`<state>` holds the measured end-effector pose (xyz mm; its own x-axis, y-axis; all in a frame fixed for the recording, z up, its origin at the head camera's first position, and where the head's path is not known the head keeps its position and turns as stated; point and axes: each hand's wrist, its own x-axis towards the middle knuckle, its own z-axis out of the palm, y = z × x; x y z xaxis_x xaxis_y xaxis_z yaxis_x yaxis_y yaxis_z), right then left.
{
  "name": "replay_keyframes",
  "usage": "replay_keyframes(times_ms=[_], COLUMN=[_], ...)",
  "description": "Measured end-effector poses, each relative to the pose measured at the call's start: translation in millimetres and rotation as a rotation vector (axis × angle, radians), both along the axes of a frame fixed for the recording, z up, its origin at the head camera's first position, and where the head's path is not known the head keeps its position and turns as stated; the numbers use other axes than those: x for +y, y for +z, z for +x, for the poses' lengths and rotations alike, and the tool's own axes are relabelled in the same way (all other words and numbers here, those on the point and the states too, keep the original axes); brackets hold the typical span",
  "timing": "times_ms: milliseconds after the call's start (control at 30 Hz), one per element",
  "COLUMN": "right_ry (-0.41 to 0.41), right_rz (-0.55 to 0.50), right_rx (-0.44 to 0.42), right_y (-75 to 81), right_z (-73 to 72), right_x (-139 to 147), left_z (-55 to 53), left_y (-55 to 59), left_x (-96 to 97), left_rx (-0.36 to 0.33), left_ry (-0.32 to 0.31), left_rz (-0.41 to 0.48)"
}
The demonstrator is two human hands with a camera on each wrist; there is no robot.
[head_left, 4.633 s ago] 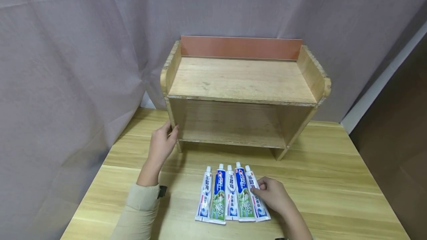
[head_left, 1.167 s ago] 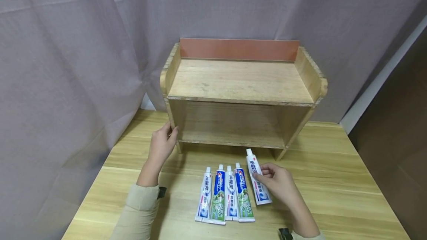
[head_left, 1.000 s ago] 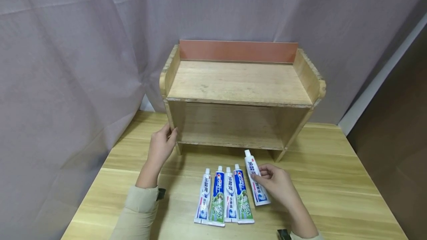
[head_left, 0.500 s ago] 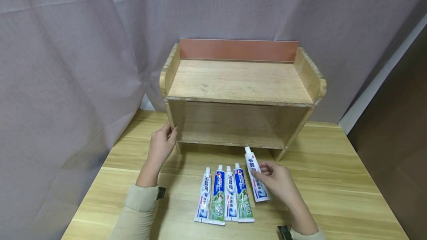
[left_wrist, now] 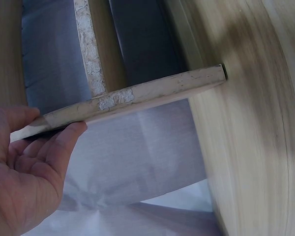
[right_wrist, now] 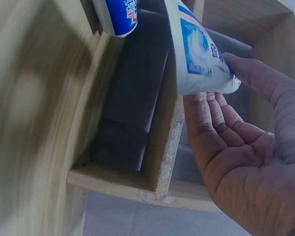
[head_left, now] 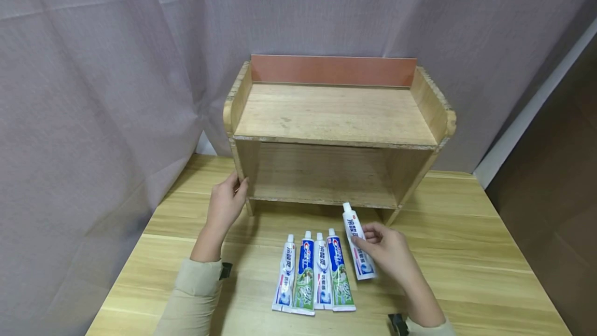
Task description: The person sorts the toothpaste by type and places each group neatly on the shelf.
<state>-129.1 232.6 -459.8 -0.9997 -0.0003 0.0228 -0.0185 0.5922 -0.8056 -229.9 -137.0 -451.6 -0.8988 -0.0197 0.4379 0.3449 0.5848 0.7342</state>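
My right hand [head_left: 389,253] pinches a white toothpaste tube [head_left: 358,245] between thumb and fingers, cap pointing toward the shelf; in the right wrist view the tube [right_wrist: 194,54] appears raised off the table. With thumb and fingers on either side, my left hand [head_left: 225,204] grips the left side panel of the wooden shelf [head_left: 336,113]; the left wrist view shows that panel edge [left_wrist: 162,91] between them. On the table lies a row of toothpaste tubes: a white one [head_left: 285,276], a blue-green one [head_left: 305,276], another white one [head_left: 323,274] and another blue-green one [head_left: 340,274].
The shelf has an upper board and a lower compartment [head_left: 322,172], with a reddish-brown back strip [head_left: 333,70] on top. It stands on a wood-grain table [head_left: 471,258]. A grey curtain [head_left: 116,92] hangs behind and to the left; a dark brown surface [head_left: 555,170] is at the right.
My right hand has picked up the rightmost white toothpaste tube from the row, raising it and moving it slightly toward the shelf. My left hand keeps its grip on the side panel.
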Motion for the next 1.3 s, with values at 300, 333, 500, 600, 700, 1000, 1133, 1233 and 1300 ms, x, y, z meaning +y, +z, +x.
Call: replay_keyframes(times_ms=[300,333,500,600,700,1000,1133,1233,1300], right_ry=[0.006,0.006,0.000,-0.007,-0.013,-0.025,-0.028,-0.029,-0.028], right_rz=[0.018,0.022,0.030,0.029,0.024,0.026,0.025,0.029,0.034], right_rx=[0.029,0.032,0.045,0.044,0.041,0.029,0.020,0.019,0.027], right_y=[4.7,5.2,7.9,9.7,10.8,11.6,10.7,10.1,10.5], right_z=[-3.3,-3.4,-4.6,-5.6,-6.0,-5.0,-4.5,-5.3,-6.4], right_x=[1,1,2,2,3,3,4,4,4], left_z=[1.6,1.7,1.4,1.2,0.9,1.7,2.1,2.3,2.5], left_y=[1.5,1.7,1.3,1.2,1.0,0.9,0.8,1.2,1.7], left_x=[-1.0,-1.0,-0.7,-0.3,-0.3,-1.1,-0.8,-0.5,-0.3], left_rx=[-0.027,-0.027,-0.025,-0.023,-0.020,-0.010,-0.010,-0.015,-0.018], left_ry=[-0.012,-0.014,-0.014,-0.012,-0.008,-0.002,-0.009,-0.012,-0.012], left_rz=[-0.004,-0.004,-0.001,0.000,-0.002,-0.005,-0.002,0.003,0.005])
